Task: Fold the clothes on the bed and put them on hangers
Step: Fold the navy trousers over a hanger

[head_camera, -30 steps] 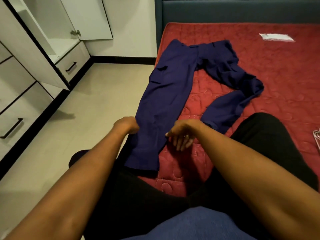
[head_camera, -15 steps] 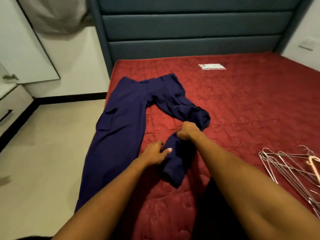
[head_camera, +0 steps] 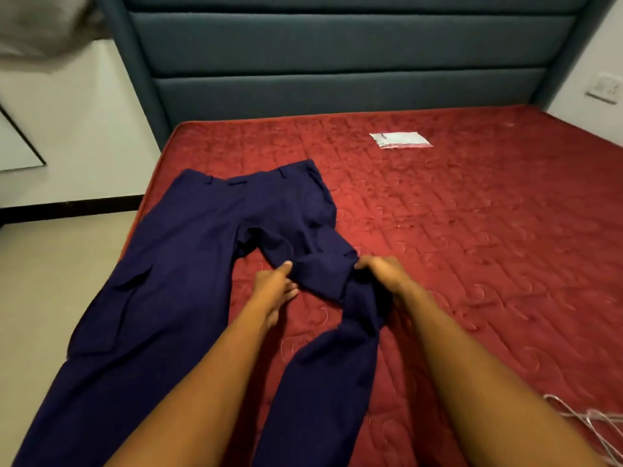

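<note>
— What takes up most of the view?
— The bed (head_camera: 472,230), a red quilted mattress against a dark padded headboard (head_camera: 337,62).
— And the clothes?
— Dark blue trousers (head_camera: 188,264) lie flat on the bed's left side, waistband toward the headboard. One leg runs straight along the edge; the other is bunched and bent at the middle.
— The hands?
— The right hand (head_camera: 381,274) has its fingers curled round that bunched fold. The left hand (head_camera: 273,288) lays a straight thumb on the fabric's edge, its fingers loosely bent and holding nothing.
— Anything smaller?
— Wire hangers (head_camera: 586,416) at the lower right, well apart from the trousers, and a white packet (head_camera: 401,140) near the headboard.
</note>
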A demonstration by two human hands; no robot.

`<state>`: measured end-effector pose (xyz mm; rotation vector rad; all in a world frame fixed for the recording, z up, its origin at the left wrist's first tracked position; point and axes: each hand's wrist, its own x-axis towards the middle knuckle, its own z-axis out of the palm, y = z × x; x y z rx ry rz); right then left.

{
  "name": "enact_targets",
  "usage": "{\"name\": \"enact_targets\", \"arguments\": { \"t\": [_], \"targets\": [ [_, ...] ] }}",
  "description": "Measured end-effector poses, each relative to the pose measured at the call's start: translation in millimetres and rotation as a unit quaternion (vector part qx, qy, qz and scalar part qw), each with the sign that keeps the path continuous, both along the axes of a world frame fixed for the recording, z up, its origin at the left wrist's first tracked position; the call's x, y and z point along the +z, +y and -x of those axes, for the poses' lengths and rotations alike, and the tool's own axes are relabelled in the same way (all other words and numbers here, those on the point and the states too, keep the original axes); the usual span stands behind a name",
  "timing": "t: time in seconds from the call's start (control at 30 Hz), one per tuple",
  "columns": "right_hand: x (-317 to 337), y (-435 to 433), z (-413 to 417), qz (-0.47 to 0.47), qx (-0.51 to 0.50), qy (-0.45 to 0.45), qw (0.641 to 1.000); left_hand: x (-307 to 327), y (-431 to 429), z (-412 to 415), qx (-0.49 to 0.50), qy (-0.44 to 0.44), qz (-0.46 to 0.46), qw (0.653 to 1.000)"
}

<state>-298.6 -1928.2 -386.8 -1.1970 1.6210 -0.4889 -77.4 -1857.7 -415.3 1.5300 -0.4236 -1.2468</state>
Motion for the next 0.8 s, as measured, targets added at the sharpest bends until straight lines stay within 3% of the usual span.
{"name": "enact_targets", "arguments": {
  "t": [0.07, 0.1, 0.2, 0.3, 0.43, 0.57, 0.63, 0.77, 0.8],
  "targets": [
    [10, -15, 4, -0.045, -0.003, -0.114, 0.992, -5, -26, -12, 0.103, 0.034, 0.000, 0.994],
    [12, -27, 5, -0.046, -0.005, -0.124, 0.991, -5, -37, -16, 0.160, 0.027, -0.008, 0.987],
    [7, -68, -5, -0.025, -0.009, -0.096, 0.995, -3, -58, -27, 0.245, -0.068, -0.056, 0.966],
    [-2, -111, -43, 0.007, -0.011, -0.103, 0.995, -3, -71, -33, 0.261, -0.177, -0.100, 0.944],
    [-16, -155, -92, 0.052, 0.054, -0.033, 0.997, -11, -82, -49, 0.289, -0.160, -0.087, 0.940],
    [-22, -176, -69, 0.109, -0.101, 0.069, 0.986, -14, -82, -52, 0.265, -0.012, -0.039, 0.964],
    [-21, -171, -53, 0.123, -0.092, 0.115, 0.981, -7, -78, -43, 0.244, 0.001, -0.034, 0.969],
    [-37, -150, -19, 0.085, -0.043, 0.062, 0.994, 3, -54, -18, 0.165, 0.027, -0.065, 0.984],
    [-43, -141, -9, 0.079, -0.007, 0.050, 0.996, 2, -45, -9, 0.119, -0.007, -0.080, 0.990]
  ]
}}
